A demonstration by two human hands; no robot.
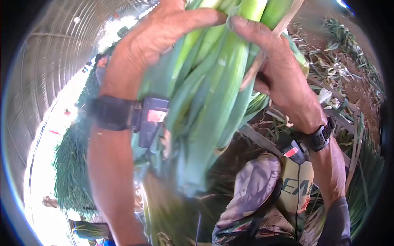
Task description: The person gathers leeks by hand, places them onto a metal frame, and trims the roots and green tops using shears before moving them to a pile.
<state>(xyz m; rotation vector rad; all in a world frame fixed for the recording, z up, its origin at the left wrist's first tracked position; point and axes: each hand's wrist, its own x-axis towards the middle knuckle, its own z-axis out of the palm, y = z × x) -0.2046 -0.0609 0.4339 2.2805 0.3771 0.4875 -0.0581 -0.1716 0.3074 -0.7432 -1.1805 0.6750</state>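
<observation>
A thick bundle of long green leafy stalks [205, 90] hangs between my two hands in the upper middle of the view. My left hand [164, 30] is wrapped around the bundle's left side near the top. My right hand [275, 57] grips the right side. Both thumbs meet at the front, by what looks like a thin tie [232, 16] around the stalks. A dry brownish leaf [252, 69] lies along the bundle near my right hand. The lower leaf ends are blurred.
Piled green stalks [74, 164] stand at the left beside a curved translucent wall [45, 69]. Leaf scraps litter the brown soil [361, 98] at the right. A yellow lettered item [295, 180] and patterned cloth [256, 180] are at the lower middle. A person is partly visible, upper left.
</observation>
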